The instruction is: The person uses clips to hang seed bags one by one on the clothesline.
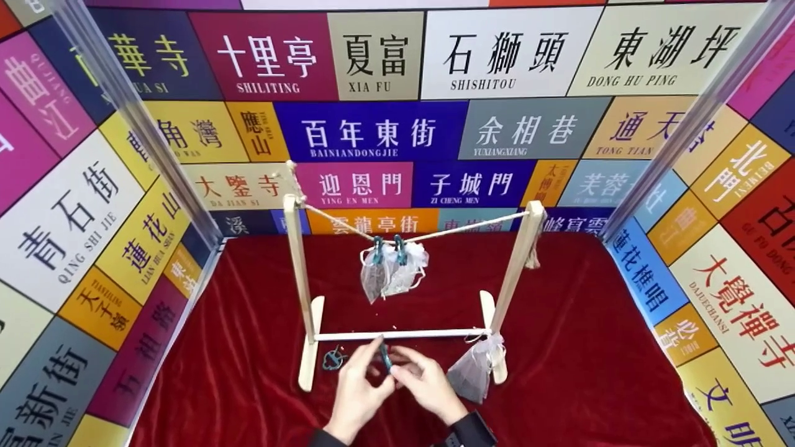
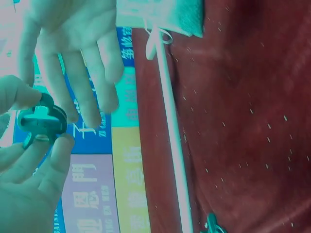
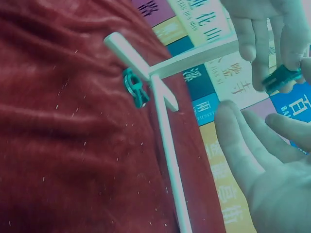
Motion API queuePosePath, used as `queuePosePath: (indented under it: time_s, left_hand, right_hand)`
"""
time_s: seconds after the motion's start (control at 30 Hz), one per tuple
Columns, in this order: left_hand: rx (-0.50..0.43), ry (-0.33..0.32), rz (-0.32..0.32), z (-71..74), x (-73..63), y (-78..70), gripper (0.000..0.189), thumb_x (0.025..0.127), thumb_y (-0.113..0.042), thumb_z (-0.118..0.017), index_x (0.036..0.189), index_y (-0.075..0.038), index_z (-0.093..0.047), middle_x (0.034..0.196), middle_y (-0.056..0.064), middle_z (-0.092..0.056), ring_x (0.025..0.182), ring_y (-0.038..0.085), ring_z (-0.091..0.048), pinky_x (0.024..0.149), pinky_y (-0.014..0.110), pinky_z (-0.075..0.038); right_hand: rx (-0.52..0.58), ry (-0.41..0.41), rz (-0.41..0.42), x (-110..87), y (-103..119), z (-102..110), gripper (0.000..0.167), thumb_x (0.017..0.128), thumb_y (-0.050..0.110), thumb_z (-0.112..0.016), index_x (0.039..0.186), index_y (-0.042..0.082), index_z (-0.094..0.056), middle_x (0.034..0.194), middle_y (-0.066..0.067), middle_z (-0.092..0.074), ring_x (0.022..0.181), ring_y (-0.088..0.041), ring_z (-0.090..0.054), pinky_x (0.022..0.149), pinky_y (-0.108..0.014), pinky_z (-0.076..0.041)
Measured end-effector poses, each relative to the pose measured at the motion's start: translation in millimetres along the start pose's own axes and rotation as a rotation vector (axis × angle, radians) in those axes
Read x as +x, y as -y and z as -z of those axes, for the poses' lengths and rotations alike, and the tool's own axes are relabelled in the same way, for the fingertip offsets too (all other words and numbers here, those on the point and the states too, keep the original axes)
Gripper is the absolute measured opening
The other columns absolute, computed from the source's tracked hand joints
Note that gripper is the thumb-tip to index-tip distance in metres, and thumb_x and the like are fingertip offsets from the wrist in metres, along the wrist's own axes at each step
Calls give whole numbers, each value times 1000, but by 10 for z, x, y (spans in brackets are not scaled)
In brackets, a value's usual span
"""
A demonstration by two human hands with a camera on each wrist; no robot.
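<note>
A teal plastic clip (image 2: 43, 119) is pinched between the thumb and fingers of my left hand (image 1: 360, 385), in front of the wooden rack's low bar. My right hand (image 1: 425, 380) is close beside it, its fingers extended and loosely spread in the left wrist view; whether a fingertip touches the clip cannot be told. Another teal clip (image 1: 334, 358) lies on the cloth near the rack's left foot. Two teal clips (image 1: 400, 249) hold filled mesh drawstring bags (image 1: 404, 276) on the sagging rope (image 1: 472, 228). A further mesh bag (image 1: 473, 375) leans by the right foot.
The wooden rack (image 1: 298, 267) has two posts, feet and a white low bar (image 1: 404, 334). Dark red cloth (image 1: 248, 385) covers the table, with small pale bits scattered on it. Panels with coloured signs (image 1: 372, 130) enclose the back and sides.
</note>
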State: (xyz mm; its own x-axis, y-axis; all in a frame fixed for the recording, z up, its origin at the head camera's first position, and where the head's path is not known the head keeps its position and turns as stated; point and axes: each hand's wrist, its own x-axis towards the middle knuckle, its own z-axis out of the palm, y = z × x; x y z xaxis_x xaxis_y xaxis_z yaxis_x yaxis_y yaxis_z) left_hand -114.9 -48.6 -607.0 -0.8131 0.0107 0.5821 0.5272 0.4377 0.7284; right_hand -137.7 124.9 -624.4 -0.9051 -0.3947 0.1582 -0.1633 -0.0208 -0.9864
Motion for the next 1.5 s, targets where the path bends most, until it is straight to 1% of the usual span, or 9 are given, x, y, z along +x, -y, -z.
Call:
queuePosePath:
  time_s: [0.1,0.3,0.5,0.63,0.73,0.9,1.23,1.33,1.5]
  left_hand:
    - [-9,40,-9,-22,-28,-32,72,68,12,-80,137,0,-63,111,10,-70,77,25,-68,68,29,-59]
    - [5,81,-82,-44,-93,-29,79,68,16,-79,141,-8,-62,119,11,-69,99,19,-70,82,24,-57]
    - [-116,77,-64,-19,-70,-22,64,77,13,-73,137,-8,-64,120,12,-69,90,22,-69,69,34,-60]
    - [-142,83,-37,4,-4,5,47,86,4,-75,132,-3,-67,118,14,-69,94,27,-70,68,36,-61]
    - [-133,97,-23,17,52,36,45,88,0,-76,132,-1,-66,119,16,-68,95,27,-70,69,34,-60]
    - [-123,128,-13,33,105,71,47,88,-2,-78,133,-1,-66,121,14,-67,92,26,-69,69,31,-59]
    - [-120,152,23,38,94,96,44,83,1,-81,125,-1,-70,108,11,-69,84,24,-68,68,33,-59]
    - [-118,141,24,39,97,94,43,81,1,-83,122,0,-70,104,11,-70,83,24,-69,68,33,-59]
    - [-93,85,9,26,118,83,41,77,0,-85,116,2,-73,99,11,-71,79,25,-69,68,33,-59]
  right_hand:
    - [76,35,-48,-15,33,6,44,103,4,-60,139,-20,-49,125,-40,-62,98,-13,-71,79,-32,-61]
    - [117,36,-94,-42,21,26,42,100,3,-63,132,-22,-53,118,-43,-63,96,-8,-71,81,-26,-59]
    - [119,36,-78,-47,0,67,42,96,-2,-67,130,-22,-54,114,-41,-65,91,-6,-71,80,-31,-61]
    - [64,17,-23,-28,25,91,43,93,-3,-70,130,-21,-56,113,-39,-66,92,-8,-71,81,-25,-59]
    - [7,-12,15,-3,58,110,46,91,-2,-73,131,-18,-58,111,-35,-69,95,-12,-70,81,-23,-58]
    - [-52,-40,58,22,105,129,48,88,-3,-76,131,-15,-59,110,-30,-70,100,-18,-69,80,-25,-58]
    - [-124,-32,82,14,68,114,48,87,-3,-76,132,-13,-61,110,-27,-72,99,-32,-71,78,-25,-58]
    - [-181,-42,83,17,65,110,48,85,-7,-76,130,-14,-61,107,-27,-72,95,-35,-71,76,-25,-58]
    - [-274,-69,123,30,89,165,49,81,-12,-76,128,-16,-61,112,-31,-70,91,-46,-69,72,-37,-60]
